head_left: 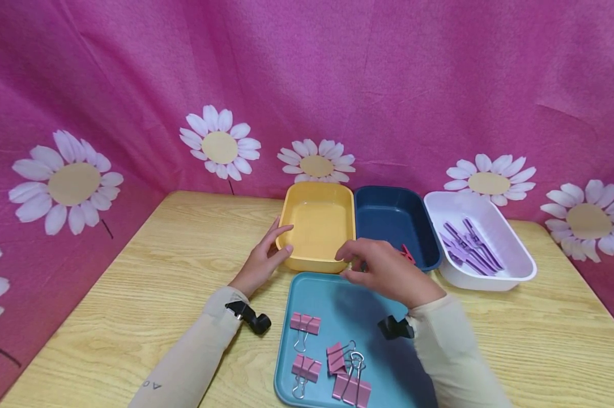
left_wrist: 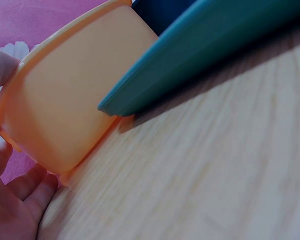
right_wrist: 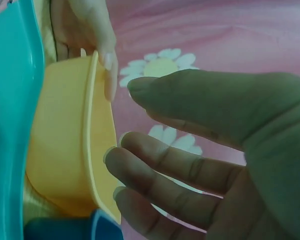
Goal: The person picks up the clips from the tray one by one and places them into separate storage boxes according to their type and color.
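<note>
An empty yellow container [head_left: 314, 263] [left_wrist: 65, 100] [right_wrist: 60, 150] stands mid-table. My left hand [head_left: 263, 260] [left_wrist: 15, 210] holds its front left corner, thumb [right_wrist: 107, 65] on the rim and fingers against the outer wall. My right hand [head_left: 383, 272] [right_wrist: 215, 150] hovers by the container's front right corner, fingers loosely spread and holding nothing. A teal tray [head_left: 358, 306] [left_wrist: 200, 55] [right_wrist: 10, 125] lies just in front of the container, its far edge against it. Several pink binder clips [head_left: 305, 324] lie on the tray's near half.
A navy container [head_left: 388, 221] [left_wrist: 160, 12] with a red clip [head_left: 406, 254] stands right of the yellow one. Further right, a white container [head_left: 511, 238] holds purple clips [head_left: 470, 246]. Pink daisy-print cloth hangs behind and along the left. Bare wood lies left and right.
</note>
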The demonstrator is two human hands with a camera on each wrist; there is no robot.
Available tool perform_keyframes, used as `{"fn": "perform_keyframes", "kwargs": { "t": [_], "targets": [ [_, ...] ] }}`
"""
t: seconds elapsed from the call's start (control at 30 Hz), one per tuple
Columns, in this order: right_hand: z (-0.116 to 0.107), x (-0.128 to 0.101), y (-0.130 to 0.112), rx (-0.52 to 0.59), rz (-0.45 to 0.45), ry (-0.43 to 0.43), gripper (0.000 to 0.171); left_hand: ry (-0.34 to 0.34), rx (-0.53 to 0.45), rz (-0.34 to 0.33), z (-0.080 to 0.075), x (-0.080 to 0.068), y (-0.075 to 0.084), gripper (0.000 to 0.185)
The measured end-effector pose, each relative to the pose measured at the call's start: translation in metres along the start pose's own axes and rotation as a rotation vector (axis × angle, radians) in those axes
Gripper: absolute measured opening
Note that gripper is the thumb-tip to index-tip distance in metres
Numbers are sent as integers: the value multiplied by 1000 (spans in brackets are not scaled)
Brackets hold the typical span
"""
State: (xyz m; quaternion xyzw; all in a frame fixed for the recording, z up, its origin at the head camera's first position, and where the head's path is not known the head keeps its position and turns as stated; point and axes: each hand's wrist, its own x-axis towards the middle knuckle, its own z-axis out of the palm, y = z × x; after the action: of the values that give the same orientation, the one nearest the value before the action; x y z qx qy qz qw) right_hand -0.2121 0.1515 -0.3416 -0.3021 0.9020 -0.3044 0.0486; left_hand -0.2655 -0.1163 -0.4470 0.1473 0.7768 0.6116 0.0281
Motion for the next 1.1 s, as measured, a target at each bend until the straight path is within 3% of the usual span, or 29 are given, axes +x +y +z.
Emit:
{"fn": "perform_keyframes", "kwargs": {
  "t": [0.17, 0.63, 1.1],
  "targets": [
    [6, 4, -8, -12, 10, -49, 32, -3, 3, 5, 0, -9, 20, 49],
    [25, 8, -23, -39, -42, -128, 31, -11, 1, 28, 0, -9, 18, 50],
    [41, 11, -31, -37, -79, -263, 34, -14, -36, 24, -1, -9, 18, 50]
  ]
}}
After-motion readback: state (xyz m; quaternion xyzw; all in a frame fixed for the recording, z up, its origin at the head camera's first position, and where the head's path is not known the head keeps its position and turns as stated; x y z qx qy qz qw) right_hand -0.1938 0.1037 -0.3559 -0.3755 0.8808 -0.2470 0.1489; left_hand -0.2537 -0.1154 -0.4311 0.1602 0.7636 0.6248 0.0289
